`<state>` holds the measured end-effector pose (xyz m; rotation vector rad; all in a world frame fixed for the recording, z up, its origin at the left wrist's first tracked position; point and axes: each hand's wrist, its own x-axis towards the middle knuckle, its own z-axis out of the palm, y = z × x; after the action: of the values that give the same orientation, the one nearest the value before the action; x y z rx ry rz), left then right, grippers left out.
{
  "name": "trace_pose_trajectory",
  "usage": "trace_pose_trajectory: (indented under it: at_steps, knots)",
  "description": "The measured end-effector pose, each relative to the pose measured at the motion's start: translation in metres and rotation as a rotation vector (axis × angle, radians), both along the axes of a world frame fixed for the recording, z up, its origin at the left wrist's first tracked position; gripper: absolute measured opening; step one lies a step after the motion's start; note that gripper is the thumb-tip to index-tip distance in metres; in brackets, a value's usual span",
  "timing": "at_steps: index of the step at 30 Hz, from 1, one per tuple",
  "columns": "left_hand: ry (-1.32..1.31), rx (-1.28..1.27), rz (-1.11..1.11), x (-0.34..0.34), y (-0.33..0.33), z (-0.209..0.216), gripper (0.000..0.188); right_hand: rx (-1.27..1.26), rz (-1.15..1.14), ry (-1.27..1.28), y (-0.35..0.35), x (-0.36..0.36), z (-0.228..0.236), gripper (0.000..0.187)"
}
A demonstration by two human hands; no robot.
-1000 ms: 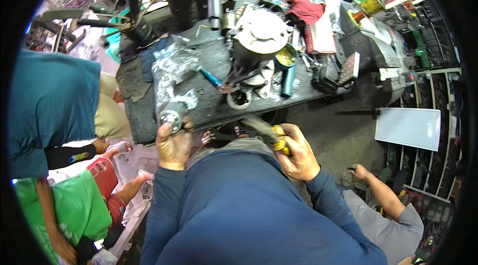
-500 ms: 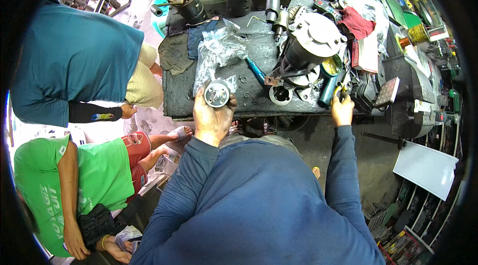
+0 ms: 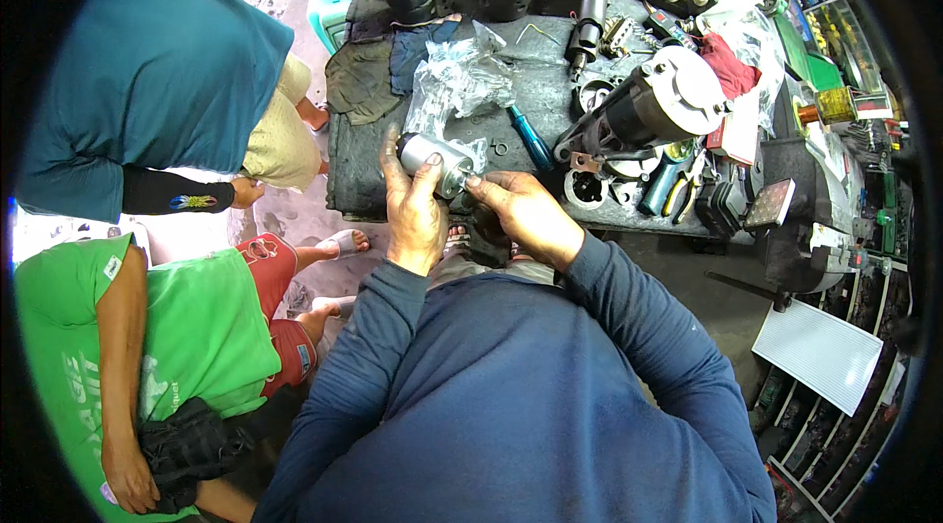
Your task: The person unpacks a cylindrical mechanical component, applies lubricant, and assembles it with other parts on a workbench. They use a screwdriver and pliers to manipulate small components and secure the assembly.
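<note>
Gripping left hand [image 3: 416, 217]: closed round a silver cylinder [image 3: 423, 153]
Right hand [image 3: 532, 213]: fingertips at its end; can't tell whether pinching
Bench [image 3: 546, 96]: yellow-handled pliers [image 3: 676, 193]

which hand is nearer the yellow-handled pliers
Right. The right hand, at the silver cylinder's right end, is left of the pliers; the left hand, holding the cylinder, is farther left.

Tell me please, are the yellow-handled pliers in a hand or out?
Out: the pliers lie on the workbench; the left hand holds the silver cylinder, the right hand at its end.
</note>
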<state>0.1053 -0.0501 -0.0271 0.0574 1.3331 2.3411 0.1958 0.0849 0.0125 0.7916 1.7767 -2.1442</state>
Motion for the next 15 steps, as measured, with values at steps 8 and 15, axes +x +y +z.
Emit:
trace_pose_trajectory:
  at_steps: [8,15]
  knots:
    - [-0.003,-0.070,0.057,-0.023,-0.015,-0.010,0.059,0.124,0.049,0.077,-0.007,0.011,-0.007,0.035]
    - [0.050,-0.267,-0.102,-0.087,-0.030,-0.019,0.057,0.006,-0.041,0.164,-0.001,0.027,-0.008,0.034]
